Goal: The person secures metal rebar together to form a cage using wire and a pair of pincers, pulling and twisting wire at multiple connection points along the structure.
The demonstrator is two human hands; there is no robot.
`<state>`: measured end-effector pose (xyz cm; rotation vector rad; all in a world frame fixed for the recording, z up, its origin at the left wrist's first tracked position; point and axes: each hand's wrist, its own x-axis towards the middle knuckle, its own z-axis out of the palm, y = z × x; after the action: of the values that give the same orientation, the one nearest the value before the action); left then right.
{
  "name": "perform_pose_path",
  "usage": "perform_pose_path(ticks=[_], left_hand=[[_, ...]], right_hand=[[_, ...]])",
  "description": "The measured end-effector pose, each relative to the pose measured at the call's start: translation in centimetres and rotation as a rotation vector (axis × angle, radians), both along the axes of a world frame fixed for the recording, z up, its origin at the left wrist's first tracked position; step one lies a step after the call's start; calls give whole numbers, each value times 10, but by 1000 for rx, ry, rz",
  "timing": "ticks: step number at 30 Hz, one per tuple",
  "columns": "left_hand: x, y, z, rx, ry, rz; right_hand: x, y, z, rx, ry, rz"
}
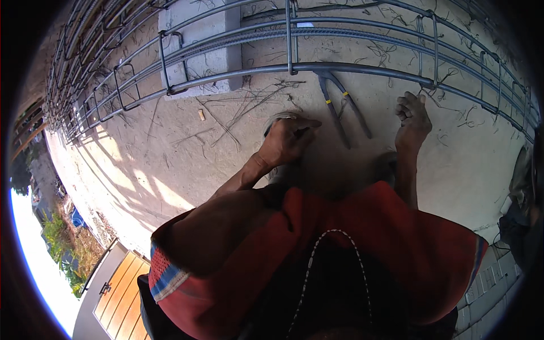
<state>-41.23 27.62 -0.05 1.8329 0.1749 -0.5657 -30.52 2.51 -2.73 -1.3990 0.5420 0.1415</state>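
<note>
My left hand [286, 139] is low in front of me, just left of the nippers, index finger stretched out and the others loosely curled, with nothing visible in it. My right hand [412, 116] has curled fingers just under the lower bar of a steel rebar cage [357, 68], beside a thin wire at the bar; what it grips is too small to make out. Dark long-handled nippers with yellow bands [354, 113] lie between my hands, jaws toward the cage. Loose tie wires [226, 122] are scattered on the concrete floor [187, 158].
A pale concrete block [204, 79] sits under the cage at upper left. More bundled bars [68, 85] curve along the left. A wooden-slatted panel [122, 289] is at lower left, with plants [59, 243] beyond. Dark items [515, 221] lie at the right edge.
</note>
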Motion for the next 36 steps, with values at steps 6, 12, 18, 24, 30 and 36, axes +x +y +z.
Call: perform_pose_path(ticks=[6,12,18,24,30,36], left_hand=[[-8,42,-18,568,-237,290],[10,37,-18,383,-160,189],[42,-39,-10,-249,352,209],[69,-147,-30,-677,583,-46],[88,-195,-24,-601,454,-90],[101,-209,-34,-771,335,33]], right_hand=[[-76,35,-19,-980,-491,798],[-48,43,-23,-1059,-295,931],[-57,-5,27,32,314,949],[-122,-62,53,-129,191,734],[-88,-87,80,-521,241,739],[-60,-98,84,-683,72,783]])
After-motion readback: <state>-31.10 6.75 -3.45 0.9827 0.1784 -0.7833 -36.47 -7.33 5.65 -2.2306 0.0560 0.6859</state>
